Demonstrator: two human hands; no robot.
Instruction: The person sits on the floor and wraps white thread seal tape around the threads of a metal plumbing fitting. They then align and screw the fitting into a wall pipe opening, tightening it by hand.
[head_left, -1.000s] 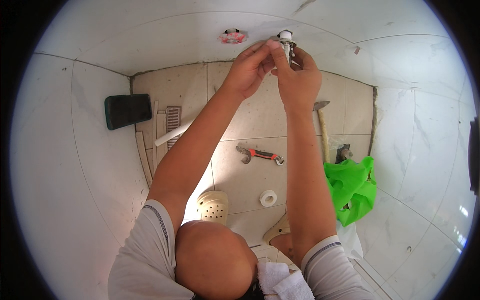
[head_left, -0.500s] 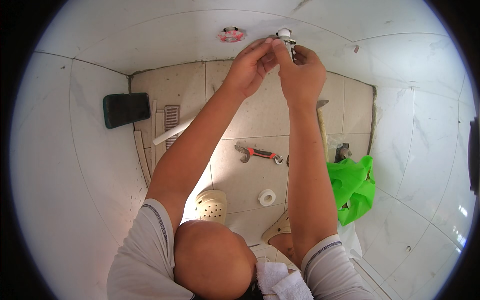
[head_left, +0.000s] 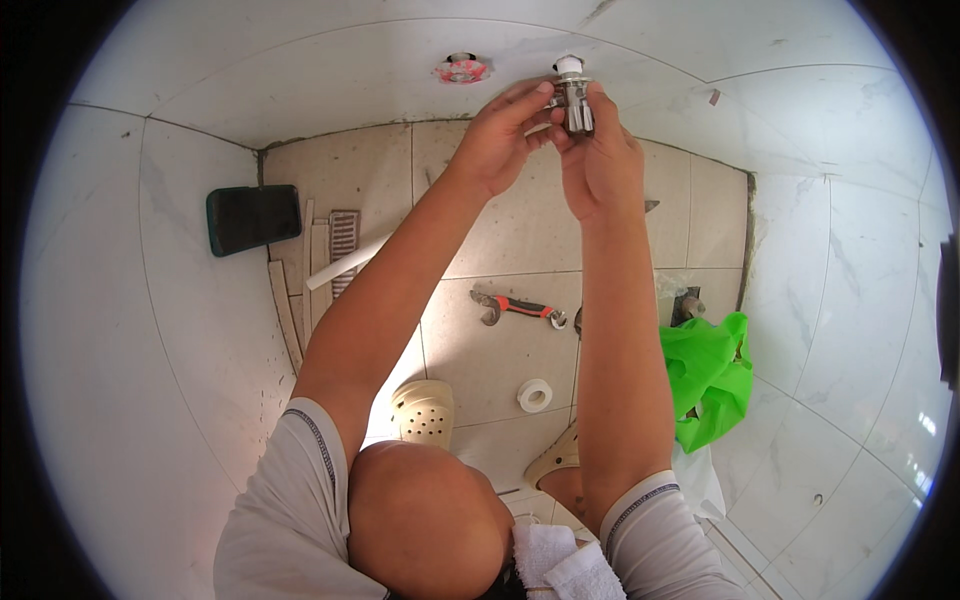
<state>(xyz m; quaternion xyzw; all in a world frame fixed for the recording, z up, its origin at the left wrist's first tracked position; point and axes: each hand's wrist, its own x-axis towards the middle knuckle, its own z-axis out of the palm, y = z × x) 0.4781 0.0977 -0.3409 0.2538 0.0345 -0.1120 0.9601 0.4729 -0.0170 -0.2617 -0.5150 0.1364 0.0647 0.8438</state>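
Observation:
A chrome angle valve (head_left: 578, 110) meets a white pipe end (head_left: 569, 65) that sticks out of the far wall. My right hand (head_left: 603, 168) grips the valve from its right side, thumb on the metal body. My left hand (head_left: 510, 140) is closed at the valve's left side, thumb and forefinger against its side outlet. Parts of the left fingers are hidden, and so is the exact joint between valve and pipe. Left of the valve, a second wall hole (head_left: 462, 70) shows a red-marked edge.
On the tiled floor lie a red-and-black adjustable wrench (head_left: 520, 306), a white tape roll (head_left: 534, 395), a white pipe (head_left: 345, 265) and a drain grate (head_left: 343, 240). A phone (head_left: 253, 219) is at the left, a green bag (head_left: 710, 375) at the right. Tiled walls enclose the corner.
My right hand has shifted its grip: the thumb moved from the valve's front to its right side, baring more of the metal body. My left hand stays about where it was.

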